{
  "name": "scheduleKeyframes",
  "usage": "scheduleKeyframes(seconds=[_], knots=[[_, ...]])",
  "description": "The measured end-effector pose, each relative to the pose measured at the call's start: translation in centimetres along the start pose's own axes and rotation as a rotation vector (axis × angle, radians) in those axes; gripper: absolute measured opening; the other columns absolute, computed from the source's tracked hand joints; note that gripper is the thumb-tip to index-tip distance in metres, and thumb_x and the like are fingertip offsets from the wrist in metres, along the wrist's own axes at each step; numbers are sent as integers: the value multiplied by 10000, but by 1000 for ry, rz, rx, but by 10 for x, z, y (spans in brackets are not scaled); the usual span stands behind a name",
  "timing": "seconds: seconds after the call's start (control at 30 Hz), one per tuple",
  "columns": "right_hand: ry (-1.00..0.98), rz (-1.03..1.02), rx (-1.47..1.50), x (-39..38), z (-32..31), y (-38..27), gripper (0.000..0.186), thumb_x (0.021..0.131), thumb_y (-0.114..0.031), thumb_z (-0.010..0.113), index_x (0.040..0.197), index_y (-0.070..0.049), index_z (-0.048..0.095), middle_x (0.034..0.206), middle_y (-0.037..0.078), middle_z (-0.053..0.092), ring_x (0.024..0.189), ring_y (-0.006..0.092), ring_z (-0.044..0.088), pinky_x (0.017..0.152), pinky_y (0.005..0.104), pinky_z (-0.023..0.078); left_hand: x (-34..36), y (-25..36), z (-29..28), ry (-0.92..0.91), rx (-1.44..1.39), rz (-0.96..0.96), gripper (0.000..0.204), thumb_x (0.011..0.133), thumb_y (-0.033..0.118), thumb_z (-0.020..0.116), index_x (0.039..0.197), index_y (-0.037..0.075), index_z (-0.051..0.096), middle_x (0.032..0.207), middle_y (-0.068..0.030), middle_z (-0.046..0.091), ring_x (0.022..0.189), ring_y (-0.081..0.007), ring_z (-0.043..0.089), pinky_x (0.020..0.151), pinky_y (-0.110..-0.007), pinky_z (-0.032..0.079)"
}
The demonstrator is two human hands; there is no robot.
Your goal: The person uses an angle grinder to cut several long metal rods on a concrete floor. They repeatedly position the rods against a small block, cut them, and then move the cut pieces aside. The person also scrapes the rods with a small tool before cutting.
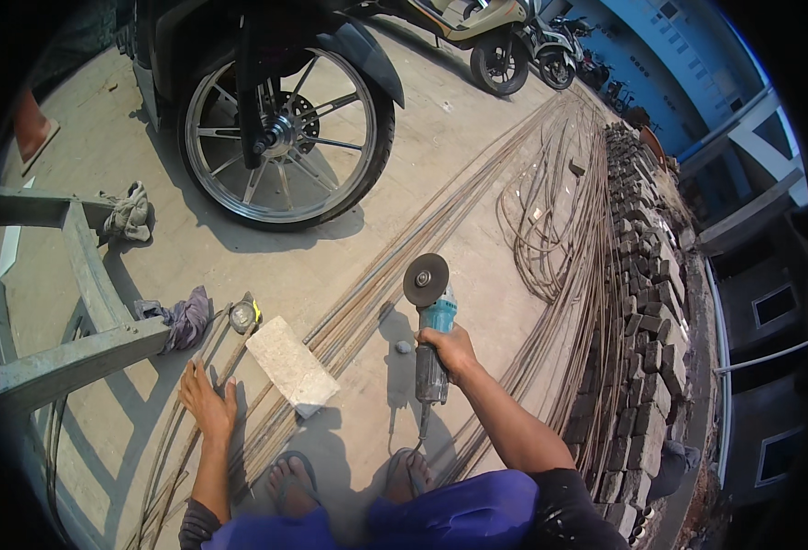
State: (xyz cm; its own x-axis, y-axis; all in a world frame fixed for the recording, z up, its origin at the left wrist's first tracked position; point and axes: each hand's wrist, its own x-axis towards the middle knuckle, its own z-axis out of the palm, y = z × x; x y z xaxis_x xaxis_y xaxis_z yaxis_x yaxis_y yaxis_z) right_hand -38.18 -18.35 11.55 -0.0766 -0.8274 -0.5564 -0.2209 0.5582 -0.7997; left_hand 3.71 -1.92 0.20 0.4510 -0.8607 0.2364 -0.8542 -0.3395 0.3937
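On my feed, the right hand (pixel 451 351) grips an angle grinder (pixel 438 316); the left hand (pixel 208 400) spreads near a pale block (pixel 292 365).

Partly losing black motorbike (pixel 278 135) past upper edge and grinder (pixel 432 368) under right hand (pixel 450 350), not resolving farthest motorbikes (pixel 594 68).

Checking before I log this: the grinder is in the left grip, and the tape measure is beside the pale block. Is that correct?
Not quite: the head view shows the grinder in the right grip, not the left grip. The rest holds: the tape measure is beside the pale block.
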Motion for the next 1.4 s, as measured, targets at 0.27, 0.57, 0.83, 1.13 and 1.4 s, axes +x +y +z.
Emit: scheduleKeyframes(seconds=[0.27, 0.57, 0.83, 1.13, 1.4], knots=[[56, 87, 409, -12, 33, 0, 332, 811, -113, 757, 1027, 59, 572, 816, 142, 649, 625, 265, 690, 576, 425, 608, -50, 169, 24, -1326, -1273, -59, 516, 998, 226, 665, 1437, 0, 516, 1325, -138, 646, 1202, -203, 609, 1017, -334, 472], [123, 67, 461, -22, 45, 11, 328, 811, -162, 767, 999, 63, 618, 837, 133, 677, 631, 230, 676, 585, 389, 575, -73, 195, -1, -1388, -1138, 24, 577, 1012, 349, 652, 1476, 33, 520, 1179, -124, 662, 1117, -193, 622, 987, -353, 482], [149, 185, 523, -9, 41, 38, 343, 834, -214, 751, 1037, 12, 591, 824, 114, 643, 606, 234, 652, 566, 378, 574, -75, 196, -8, -1424, -1086, 28, 519, 1021, 286, 651, 1456, 39, 514, 1184, -49, 619, 1043, -108, 556, 917, -288, 463], [97, 221, 531, -8, 11, 56, 365, 844, -275, 749, 1028, 0, 594, 801, 122, 650, 621, 231, 662, 589, 378, 584, -67, 194, 4, -1639, -1216, 10, 539, 1042, 268, 608, 1515, 49, 469, 1393, -65, 608, 1261, -126, 534, 1072, -303, 430], [238, 208, 574, -15, -108, 115, 382, 842, -300, 756, 1024, -3, 600, 817, 133, 679, 672, 232, 688, 643, 375, 599, -31, 109, -20, -1285, -1178, -321, 354, 1043, 221, 625, 1309, -11, 658, 1120, -84, 750, 994, -134, 665, 907, -287, 524]])
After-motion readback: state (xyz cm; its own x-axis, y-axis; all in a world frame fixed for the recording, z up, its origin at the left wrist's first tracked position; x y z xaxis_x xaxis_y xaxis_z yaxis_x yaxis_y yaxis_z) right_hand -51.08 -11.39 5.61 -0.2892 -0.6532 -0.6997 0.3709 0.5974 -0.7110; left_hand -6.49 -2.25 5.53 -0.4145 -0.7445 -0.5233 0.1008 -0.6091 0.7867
